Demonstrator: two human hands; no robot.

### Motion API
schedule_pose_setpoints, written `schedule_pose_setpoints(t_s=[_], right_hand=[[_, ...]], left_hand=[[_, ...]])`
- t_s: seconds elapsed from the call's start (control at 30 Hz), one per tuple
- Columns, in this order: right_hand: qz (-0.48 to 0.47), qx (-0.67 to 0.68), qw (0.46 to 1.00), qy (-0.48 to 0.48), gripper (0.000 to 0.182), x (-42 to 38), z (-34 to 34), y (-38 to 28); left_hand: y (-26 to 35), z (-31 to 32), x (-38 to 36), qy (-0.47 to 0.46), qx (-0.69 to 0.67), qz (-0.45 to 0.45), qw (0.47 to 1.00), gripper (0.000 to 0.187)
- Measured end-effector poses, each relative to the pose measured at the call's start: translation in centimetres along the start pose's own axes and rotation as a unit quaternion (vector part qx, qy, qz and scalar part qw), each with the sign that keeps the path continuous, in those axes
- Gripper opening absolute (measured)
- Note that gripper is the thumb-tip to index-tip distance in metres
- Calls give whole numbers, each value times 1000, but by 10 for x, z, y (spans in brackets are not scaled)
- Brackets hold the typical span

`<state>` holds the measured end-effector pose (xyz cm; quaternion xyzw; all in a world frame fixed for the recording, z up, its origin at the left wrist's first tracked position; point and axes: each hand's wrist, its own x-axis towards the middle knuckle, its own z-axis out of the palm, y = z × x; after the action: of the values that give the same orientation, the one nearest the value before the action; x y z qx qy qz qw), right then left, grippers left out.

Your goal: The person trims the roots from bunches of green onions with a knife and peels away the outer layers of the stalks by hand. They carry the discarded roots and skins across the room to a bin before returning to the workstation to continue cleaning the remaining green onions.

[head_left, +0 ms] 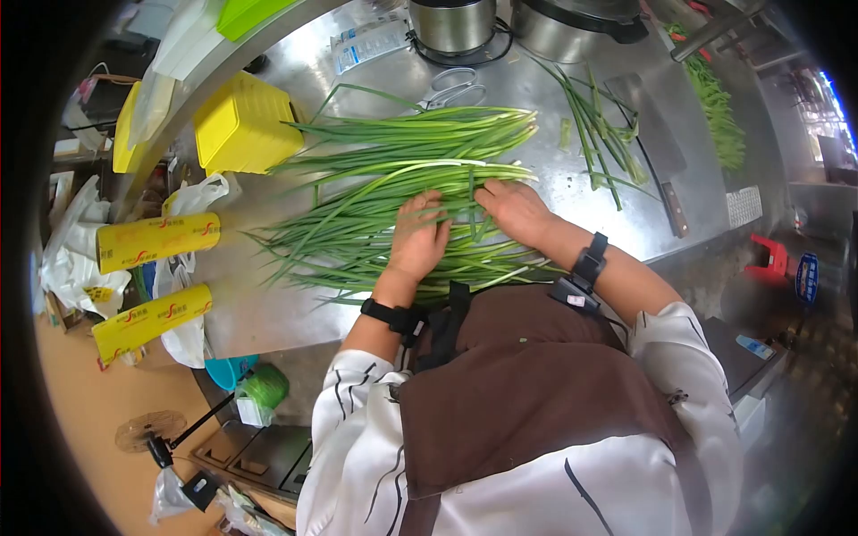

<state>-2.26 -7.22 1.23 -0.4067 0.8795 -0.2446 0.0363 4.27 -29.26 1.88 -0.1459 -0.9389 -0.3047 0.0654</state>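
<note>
Long green onions (357,214) lie in several side-by-side bunches on the steel table, white ends to the right and leafy tips to the left. My left hand (418,234) rests on the middle bunch with its fingers curled over the stalks. Just right of it, my right hand (516,211) closes around stalks near their white ends. A green strand stands across the bunch between both hands. Another bunch (429,134) lies beyond them, untouched. Scissors (453,87) sit past that bunch.
A cleaver (672,210) and loose green trimmings (603,134) lie at the right. Yellow containers (243,125) and yellow film boxes (159,241) stand at the left. Steel pots (452,25) are at the back. A red stool (767,259) is beyond the right edge.
</note>
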Motion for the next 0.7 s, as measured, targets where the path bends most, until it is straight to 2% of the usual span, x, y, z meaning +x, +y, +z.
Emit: schedule_pose_setpoints(t_s=[0.1, 0.2, 0.23, 0.3, 0.4, 0.47, 0.5, 0.53, 0.63, 0.7], right_hand=[[-20, -48, 999, -7, 20, 8, 2, 3], [-27, -50, 998, -28, 24, 7, -4, 5], [6, -15, 1000, -19, 24, 5, -8, 4], [76, 53, 996, 0, 25, 0, -14, 0], [74, 105, 987, 101, 30, -12, -3, 21], [191, 342, 914, 108, 22, -21, -10, 23], [241, 453, 851, 109, 18, -26, -16, 26], [346, 512, 783, 72, 5, -26, -34, 29], [376, 610, 681, 148, 7, -45, -66, 48], [317, 649, 674, 155, 8, -61, -76, 74]], left_hand=[[3, -1, 2, -2, 16, -25, 1000, 26], [3, 0, 5, -11, 38, -14, 999, 30], [3, 0, 5, -7, 36, -16, 999, 30], [2, 2, 4, -2, 34, -18, 999, 28], [-5, 6, 1, 0, 41, -11, 999, 27], [-3, 3, 3, -10, 27, -22, 999, 29], [-1, 2, 3, -13, 20, -29, 999, 31], [0, 3, 4, -11, 24, -30, 999, 31], [1, 4, 2, -5, 37, -41, 998, 31], [0, 5, 2, -11, 43, -39, 998, 32]])
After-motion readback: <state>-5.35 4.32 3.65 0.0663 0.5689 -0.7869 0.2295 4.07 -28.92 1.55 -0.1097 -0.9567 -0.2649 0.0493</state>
